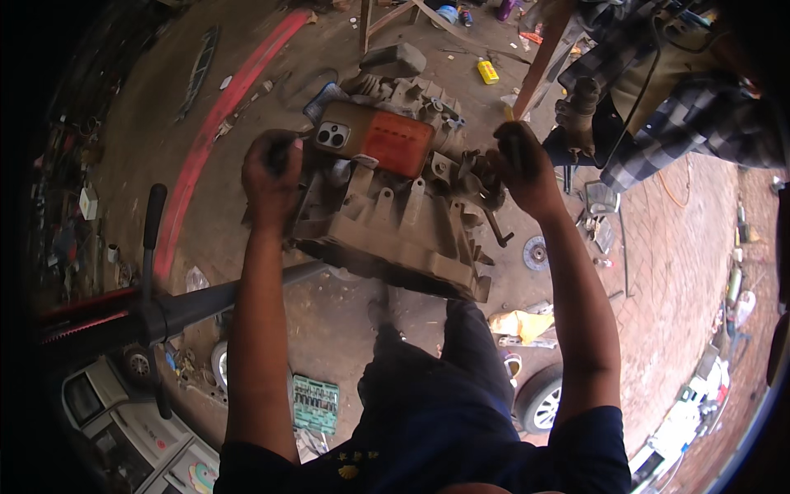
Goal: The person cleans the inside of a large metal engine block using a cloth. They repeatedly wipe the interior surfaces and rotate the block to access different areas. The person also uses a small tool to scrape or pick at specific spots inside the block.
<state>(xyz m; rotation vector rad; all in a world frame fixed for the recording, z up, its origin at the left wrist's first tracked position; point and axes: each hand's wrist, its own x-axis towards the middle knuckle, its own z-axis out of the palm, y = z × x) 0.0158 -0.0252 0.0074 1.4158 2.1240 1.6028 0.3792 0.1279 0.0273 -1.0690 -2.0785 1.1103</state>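
Observation:
A large dusty metal gearbox point(387, 235) stands in front of me, its wide bell end toward my body. On its upper side lies a phone in a brown and orange case point(374, 140), camera side up. My left hand point(273, 169) is at the gearbox's left side, beside the phone, with darkened fingers curled inward. At the right side, near the shafts and a small bent lever point(499, 230), my right hand point(524, 165) is closed. Whatever either hand holds is hidden by the fingers and some blur.
A black bar with a lever handle point(154, 216) reaches in from the left. Another person in a checked garment point(658, 136) is close at the upper right. On the floor are a yellow bottle point(487, 71), a clutch disc point(536, 253), a green tool case point(315, 403) and a wheel point(543, 403).

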